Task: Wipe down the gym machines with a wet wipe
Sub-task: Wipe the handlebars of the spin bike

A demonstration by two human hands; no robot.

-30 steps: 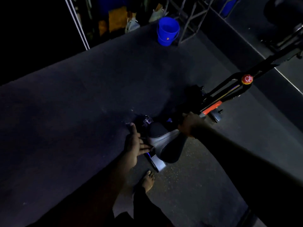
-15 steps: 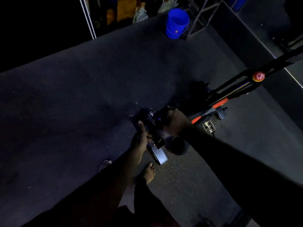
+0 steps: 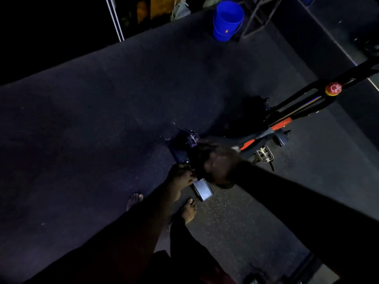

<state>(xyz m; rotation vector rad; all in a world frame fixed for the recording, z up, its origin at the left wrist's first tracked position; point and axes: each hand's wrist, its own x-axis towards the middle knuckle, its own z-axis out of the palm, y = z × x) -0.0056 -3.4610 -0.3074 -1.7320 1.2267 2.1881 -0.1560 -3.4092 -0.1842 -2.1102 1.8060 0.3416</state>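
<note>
Dim rubber gym floor (image 3: 102, 140), black-and-orange exercise bike (image 3: 279, 125) stretching away up-right. Right grip (image 3: 217, 160) is blurred over its near saddle end, left grip (image 3: 181, 177) just beside; can't tell either's closure, wipe hidden.

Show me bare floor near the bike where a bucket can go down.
Widest free patch: the dark carpeted floor left of the black-and-orange exercise bike, up to the blue plastic bucket. A smaller speckled strip lies between the bare right foot and the right forearm. Crowded: at the bike's near end, where left hand and right hand work, and by the metal pedal.
</note>
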